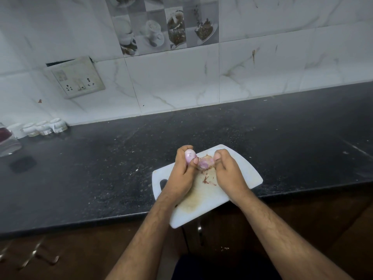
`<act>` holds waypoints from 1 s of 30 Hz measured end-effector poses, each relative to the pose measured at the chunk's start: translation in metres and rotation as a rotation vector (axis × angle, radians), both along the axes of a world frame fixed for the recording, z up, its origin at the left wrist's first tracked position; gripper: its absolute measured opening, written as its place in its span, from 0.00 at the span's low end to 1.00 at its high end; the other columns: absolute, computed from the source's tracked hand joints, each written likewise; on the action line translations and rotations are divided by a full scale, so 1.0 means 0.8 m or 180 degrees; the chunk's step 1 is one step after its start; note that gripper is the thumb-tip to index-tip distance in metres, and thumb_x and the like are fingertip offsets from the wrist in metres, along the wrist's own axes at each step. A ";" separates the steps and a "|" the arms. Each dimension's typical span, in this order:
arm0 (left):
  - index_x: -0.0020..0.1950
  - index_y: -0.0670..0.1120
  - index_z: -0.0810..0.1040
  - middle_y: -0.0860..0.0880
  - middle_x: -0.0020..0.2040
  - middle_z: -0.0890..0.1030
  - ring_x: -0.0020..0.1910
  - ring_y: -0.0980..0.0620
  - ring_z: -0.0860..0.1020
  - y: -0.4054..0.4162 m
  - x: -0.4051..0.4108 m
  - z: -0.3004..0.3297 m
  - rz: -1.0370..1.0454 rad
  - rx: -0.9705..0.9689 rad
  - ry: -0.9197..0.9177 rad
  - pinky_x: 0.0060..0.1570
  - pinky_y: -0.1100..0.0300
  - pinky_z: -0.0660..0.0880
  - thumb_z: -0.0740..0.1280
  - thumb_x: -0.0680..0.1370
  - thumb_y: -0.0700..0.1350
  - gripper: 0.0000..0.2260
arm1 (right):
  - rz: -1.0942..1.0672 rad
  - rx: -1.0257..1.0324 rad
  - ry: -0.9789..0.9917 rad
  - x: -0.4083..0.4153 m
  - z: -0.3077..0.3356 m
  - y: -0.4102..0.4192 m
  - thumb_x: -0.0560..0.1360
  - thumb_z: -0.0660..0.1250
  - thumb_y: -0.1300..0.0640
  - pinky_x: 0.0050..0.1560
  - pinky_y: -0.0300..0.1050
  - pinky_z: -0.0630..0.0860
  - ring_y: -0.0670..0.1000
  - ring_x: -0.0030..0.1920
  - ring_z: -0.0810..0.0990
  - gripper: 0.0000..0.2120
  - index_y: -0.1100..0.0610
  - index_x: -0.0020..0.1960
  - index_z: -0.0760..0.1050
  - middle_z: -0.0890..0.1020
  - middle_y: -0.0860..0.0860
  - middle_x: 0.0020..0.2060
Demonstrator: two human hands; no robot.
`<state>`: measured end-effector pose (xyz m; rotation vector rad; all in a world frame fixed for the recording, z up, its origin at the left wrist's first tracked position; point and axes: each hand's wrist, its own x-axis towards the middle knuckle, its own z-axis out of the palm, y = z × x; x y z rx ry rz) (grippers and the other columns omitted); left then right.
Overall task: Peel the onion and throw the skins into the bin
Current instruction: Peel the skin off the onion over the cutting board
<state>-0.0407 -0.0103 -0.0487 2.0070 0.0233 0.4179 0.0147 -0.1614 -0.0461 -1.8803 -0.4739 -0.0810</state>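
Observation:
My left hand grips a small pale purple onion above the far part of a white cutting board. My right hand pinches a loose piece of purple and tan onion skin right beside the onion. The skin piece lies between the two thumbs. A few dark red skin scraps lie on the stained board under the hands. No bin is in view.
The board overhangs the front edge of a black speckled counter. Several small white jars and a glass container stand at the far left by the tiled wall. A socket plate is on the wall. Brown cabinet fronts lie below.

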 end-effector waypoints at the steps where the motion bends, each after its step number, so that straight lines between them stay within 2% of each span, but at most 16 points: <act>1: 0.73 0.53 0.66 0.56 0.63 0.73 0.58 0.62 0.75 0.000 0.000 0.000 0.0000 0.0033 -0.0003 0.56 0.70 0.73 0.62 0.85 0.54 0.17 | -0.0097 0.0074 -0.0010 0.001 -0.001 -0.002 0.86 0.54 0.56 0.42 0.40 0.69 0.43 0.40 0.74 0.10 0.54 0.48 0.69 0.76 0.46 0.41; 3: 0.73 0.53 0.67 0.53 0.64 0.75 0.60 0.56 0.77 -0.002 0.002 -0.004 -0.0031 0.0242 0.0073 0.58 0.62 0.76 0.65 0.82 0.57 0.21 | -0.0223 -0.0024 -0.0130 0.000 -0.001 -0.004 0.86 0.56 0.57 0.41 0.37 0.69 0.42 0.41 0.74 0.08 0.55 0.50 0.71 0.77 0.45 0.41; 6: 0.70 0.54 0.70 0.50 0.63 0.77 0.61 0.49 0.79 -0.006 0.002 -0.007 0.0066 0.0178 0.0029 0.59 0.52 0.79 0.66 0.81 0.54 0.18 | -0.0169 -0.0165 -0.0165 -0.005 0.000 0.003 0.84 0.57 0.62 0.39 0.26 0.72 0.38 0.45 0.79 0.07 0.55 0.55 0.74 0.80 0.43 0.44; 8: 0.68 0.53 0.71 0.49 0.63 0.78 0.60 0.50 0.80 -0.005 0.000 -0.005 0.0104 -0.0005 -0.0004 0.57 0.55 0.80 0.69 0.81 0.49 0.17 | -0.0134 -0.0127 -0.0137 -0.009 0.000 0.005 0.84 0.57 0.62 0.39 0.23 0.72 0.37 0.46 0.81 0.10 0.54 0.61 0.75 0.83 0.45 0.46; 12: 0.69 0.49 0.70 0.51 0.64 0.77 0.53 0.64 0.80 -0.005 -0.001 -0.002 0.0092 -0.0141 0.0041 0.51 0.67 0.78 0.73 0.80 0.37 0.21 | -0.0115 -0.0006 -0.0209 -0.011 0.002 0.004 0.84 0.62 0.51 0.39 0.24 0.74 0.36 0.44 0.82 0.13 0.51 0.66 0.76 0.84 0.46 0.49; 16: 0.67 0.48 0.71 0.50 0.63 0.78 0.47 0.66 0.79 -0.004 -0.003 -0.002 0.0056 -0.0245 -0.0042 0.47 0.68 0.77 0.73 0.78 0.33 0.22 | -0.0132 -0.0056 -0.0245 -0.015 0.004 0.007 0.79 0.70 0.47 0.38 0.32 0.80 0.38 0.40 0.83 0.14 0.48 0.63 0.79 0.83 0.44 0.45; 18: 0.66 0.49 0.74 0.50 0.61 0.80 0.47 0.66 0.80 -0.003 0.000 -0.003 0.0086 -0.0354 -0.0062 0.47 0.67 0.77 0.75 0.77 0.33 0.22 | -0.0219 -0.0062 -0.0231 -0.017 0.005 0.008 0.78 0.71 0.48 0.36 0.29 0.77 0.37 0.38 0.82 0.11 0.48 0.59 0.79 0.83 0.43 0.42; 20: 0.65 0.51 0.77 0.51 0.60 0.82 0.49 0.64 0.81 0.000 0.003 -0.004 0.0126 -0.0544 -0.0086 0.52 0.63 0.80 0.78 0.76 0.36 0.21 | -0.0290 -0.0099 -0.0183 -0.018 0.005 0.007 0.80 0.69 0.48 0.35 0.27 0.75 0.37 0.36 0.82 0.09 0.49 0.59 0.79 0.84 0.42 0.39; 22: 0.66 0.53 0.79 0.52 0.60 0.84 0.55 0.60 0.83 0.003 0.006 -0.005 0.0145 -0.0654 -0.0075 0.58 0.59 0.81 0.79 0.75 0.40 0.22 | -0.0348 -0.0186 -0.0168 -0.018 0.005 0.007 0.81 0.67 0.47 0.35 0.26 0.74 0.33 0.38 0.81 0.10 0.49 0.59 0.78 0.83 0.41 0.38; 24: 0.69 0.52 0.79 0.52 0.62 0.85 0.59 0.56 0.84 0.003 0.006 -0.005 0.0113 -0.0682 -0.0035 0.60 0.59 0.81 0.79 0.75 0.41 0.24 | -0.0387 -0.0223 -0.0207 -0.017 0.004 0.007 0.81 0.67 0.47 0.36 0.25 0.74 0.32 0.40 0.81 0.11 0.48 0.61 0.78 0.84 0.41 0.41; 26: 0.70 0.51 0.79 0.53 0.61 0.85 0.59 0.55 0.84 0.002 0.008 -0.005 0.0108 -0.0650 -0.0015 0.61 0.59 0.81 0.79 0.76 0.41 0.23 | -0.0407 -0.0276 -0.0255 -0.015 0.001 0.007 0.81 0.66 0.46 0.43 0.29 0.77 0.35 0.42 0.82 0.13 0.48 0.63 0.78 0.85 0.41 0.45; 28: 0.69 0.53 0.79 0.54 0.61 0.85 0.60 0.55 0.84 0.002 0.008 -0.007 0.0152 -0.0547 -0.0028 0.62 0.59 0.80 0.77 0.78 0.43 0.21 | -0.0459 -0.0277 -0.0302 -0.011 -0.003 0.009 0.82 0.63 0.46 0.51 0.40 0.81 0.41 0.49 0.82 0.14 0.48 0.64 0.79 0.85 0.43 0.49; 30: 0.69 0.53 0.78 0.56 0.60 0.84 0.60 0.58 0.83 0.001 0.007 -0.007 0.0250 -0.0393 -0.0057 0.59 0.63 0.79 0.75 0.79 0.46 0.18 | -0.0577 -0.0160 -0.0331 -0.009 -0.004 0.008 0.84 0.61 0.52 0.56 0.46 0.80 0.45 0.54 0.81 0.12 0.49 0.63 0.80 0.85 0.43 0.52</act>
